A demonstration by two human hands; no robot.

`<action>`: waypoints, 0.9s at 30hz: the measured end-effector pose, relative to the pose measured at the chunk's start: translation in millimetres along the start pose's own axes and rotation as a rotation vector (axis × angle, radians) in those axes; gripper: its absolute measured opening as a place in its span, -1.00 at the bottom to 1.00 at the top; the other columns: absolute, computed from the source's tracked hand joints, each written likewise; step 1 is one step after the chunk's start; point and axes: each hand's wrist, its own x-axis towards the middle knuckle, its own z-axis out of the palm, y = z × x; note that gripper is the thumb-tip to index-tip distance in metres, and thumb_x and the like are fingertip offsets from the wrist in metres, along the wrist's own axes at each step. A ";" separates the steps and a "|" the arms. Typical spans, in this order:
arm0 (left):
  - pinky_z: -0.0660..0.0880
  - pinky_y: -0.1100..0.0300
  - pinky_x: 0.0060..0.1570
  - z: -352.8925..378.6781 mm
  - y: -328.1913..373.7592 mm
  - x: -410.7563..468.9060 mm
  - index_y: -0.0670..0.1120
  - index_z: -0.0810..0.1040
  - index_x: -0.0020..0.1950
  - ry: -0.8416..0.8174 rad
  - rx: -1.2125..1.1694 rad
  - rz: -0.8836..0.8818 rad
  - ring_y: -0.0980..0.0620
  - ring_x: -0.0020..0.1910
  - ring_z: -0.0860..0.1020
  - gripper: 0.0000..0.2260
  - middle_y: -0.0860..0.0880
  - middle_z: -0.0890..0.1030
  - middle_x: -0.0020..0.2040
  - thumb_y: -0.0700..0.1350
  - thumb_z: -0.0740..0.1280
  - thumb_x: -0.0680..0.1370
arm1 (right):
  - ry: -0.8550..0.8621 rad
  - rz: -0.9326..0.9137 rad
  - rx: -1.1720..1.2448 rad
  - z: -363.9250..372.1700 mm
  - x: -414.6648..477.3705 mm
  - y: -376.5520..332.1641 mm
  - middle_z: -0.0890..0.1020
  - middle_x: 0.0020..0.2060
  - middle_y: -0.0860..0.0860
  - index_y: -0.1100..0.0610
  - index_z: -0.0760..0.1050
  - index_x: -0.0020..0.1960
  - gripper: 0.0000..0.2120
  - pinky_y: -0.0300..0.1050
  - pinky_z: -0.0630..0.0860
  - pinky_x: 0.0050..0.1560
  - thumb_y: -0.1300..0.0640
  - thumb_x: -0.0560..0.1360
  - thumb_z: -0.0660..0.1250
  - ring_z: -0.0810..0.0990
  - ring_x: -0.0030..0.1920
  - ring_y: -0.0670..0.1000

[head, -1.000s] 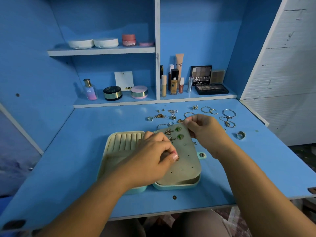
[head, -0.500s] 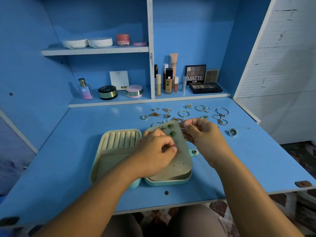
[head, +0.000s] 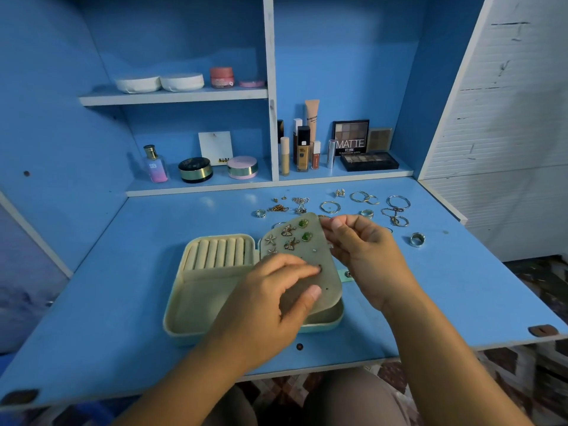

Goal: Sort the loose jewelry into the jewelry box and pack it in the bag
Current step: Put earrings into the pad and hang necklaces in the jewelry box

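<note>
The mint jewelry box (head: pixel 181 312) lies open on the blue desk. Its left half holds cream ring rolls (head: pixel 219 252). Over its right half stands the earring panel (head: pixel 310 250), tilted up, with butterfly, star and green earrings pinned near its top. My left hand (head: pixel 270 305) rests on the panel's face, the index fingertip on a small dark stud (head: pixel 319 267) and the thumb pressing lower down. My right hand (head: pixel 365 256) grips the panel's right edge, thumb in front. Loose jewelry (head: pixel 330 206) lies behind the box. No bag is in view.
Hoops (head: pixel 398 202), a chain (head: pixel 300 204) and rings (head: pixel 417 239) are scattered across the desk's back right. Cosmetics, a perfume bottle (head: pixel 155 164) and an eyeshadow palette (head: pixel 368 161) fill the shelves behind. The desk's front edge (head: pixel 338 364) is close to my body.
My left thumb and index finger have parted from a pinch and now lie spread on the panel. The right hand has slid down the panel's right edge.
</note>
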 end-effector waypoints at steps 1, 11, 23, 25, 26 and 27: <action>0.50 0.40 0.02 -0.7 0.3 -3.8 0.08 0.56 0.29 -0.014 0.002 0.000 0.30 0.22 0.44 -0.59 0.29 0.47 0.18 0.25 0.28 0.53 | -0.008 -0.004 0.015 1.3 -0.5 0.3 0.68 -0.05 0.15 0.18 0.53 -0.10 -0.88 -0.23 0.58 -0.07 0.20 0.57 0.25 0.60 -0.06 0.04; 0.54 0.27 0.11 -13.0 -2.6 -11.9 0.02 0.52 0.29 0.225 -0.291 -0.070 0.13 0.21 0.56 -0.56 0.17 0.56 0.18 0.12 0.41 0.44 | -0.195 -0.028 0.375 27.9 -6.9 3.0 0.60 0.17 0.18 0.19 0.49 -0.09 -0.84 -0.08 0.50 0.24 0.12 0.39 0.35 0.57 0.21 0.08; 0.54 0.06 0.14 -32.1 -16.1 -25.2 0.13 0.54 0.21 0.197 -0.698 -0.194 0.04 0.19 0.60 -0.61 0.06 0.64 0.16 0.04 0.47 0.40 | -0.101 -0.307 -1.368 16.0 -8.1 32.6 0.44 0.31 -0.06 -0.04 0.68 -0.09 -0.91 0.00 0.29 0.32 0.06 0.47 0.40 0.26 0.35 0.06; 0.55 0.05 0.15 -32.0 -16.4 -25.5 0.15 0.54 0.21 0.197 -0.708 -0.197 0.03 0.19 0.60 -0.61 0.06 0.64 0.17 0.04 0.47 0.40 | -0.150 -0.271 -1.359 13.2 -5.7 24.5 0.41 0.33 -0.10 -0.09 0.67 0.00 -0.86 -0.02 0.28 0.35 0.07 0.51 0.35 0.26 0.36 0.05; 0.55 0.04 0.15 -32.2 -16.6 -25.7 0.16 0.54 0.20 0.197 -0.715 -0.202 0.03 0.19 0.61 -0.61 0.05 0.64 0.17 0.04 0.47 0.39 | -0.147 -0.271 -1.320 10.6 -5.1 20.1 0.41 0.33 -0.10 -0.08 0.65 0.03 -0.83 -0.06 0.28 0.35 0.10 0.52 0.33 0.28 0.35 0.05; 0.55 0.03 0.15 -32.3 -16.9 -25.7 0.16 0.54 0.20 0.198 -0.718 -0.204 0.03 0.19 0.61 -0.61 0.05 0.64 0.17 0.04 0.48 0.39 | -0.128 -0.270 -1.280 7.9 -5.7 15.9 0.41 0.32 -0.08 -0.07 0.64 0.07 -0.81 -0.11 0.26 0.34 0.13 0.54 0.32 0.29 0.35 0.04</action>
